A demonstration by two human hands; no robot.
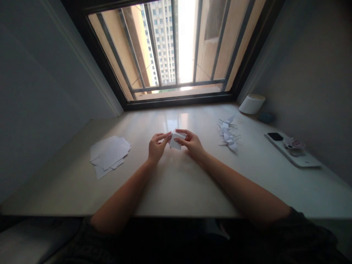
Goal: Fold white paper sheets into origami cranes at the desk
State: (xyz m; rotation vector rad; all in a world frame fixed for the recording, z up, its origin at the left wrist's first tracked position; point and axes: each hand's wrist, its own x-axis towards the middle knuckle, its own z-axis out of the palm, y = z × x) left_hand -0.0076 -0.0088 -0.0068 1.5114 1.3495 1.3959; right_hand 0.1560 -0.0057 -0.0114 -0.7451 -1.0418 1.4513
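A small folded piece of white paper (176, 142) is held between my two hands above the middle of the table. My left hand (158, 146) pinches its left edge with thumb and fingertips. On the other side my right hand (191, 142) grips it, fingers along the top and thumb across the front face. Part of the paper is hidden behind the fingers. Several folded white paper cranes (228, 135) lie in a row to the right of my right hand. To the left of my left hand rests a loose stack of white paper sheets (110, 153).
A phone (291, 150) with a round grip on its back lies at the right. Behind it, a white cylindrical object (252, 103) stands near the wall, beside a blurred bluish item (266, 117). A barred window (176, 99) borders the far edge of the pale table (170, 194).
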